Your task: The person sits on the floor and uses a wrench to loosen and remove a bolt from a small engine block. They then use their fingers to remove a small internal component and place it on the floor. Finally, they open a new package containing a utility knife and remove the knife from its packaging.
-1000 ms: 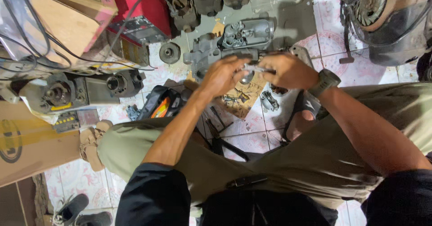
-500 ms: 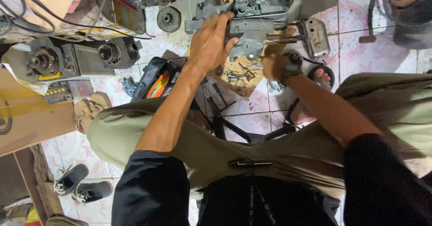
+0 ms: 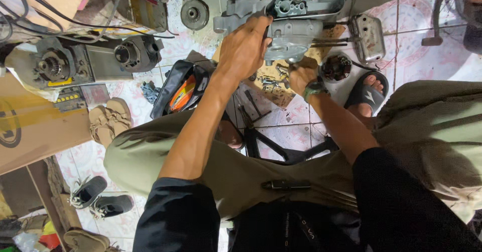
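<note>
Tiled floor [image 3: 301, 116] | engine casing [image 3: 296, 11] cut off | hands' fingers hidden

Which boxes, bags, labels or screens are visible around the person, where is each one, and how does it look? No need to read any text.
Cardboard box: left edge, on the floor; flat brown side with a dark round printed mark.
Yellow label: on the grey machine part at the left; small strip.
Tool bag: on the tiles beside the left forearm; black, open, orange inside.
Screens: none in view.
</note>
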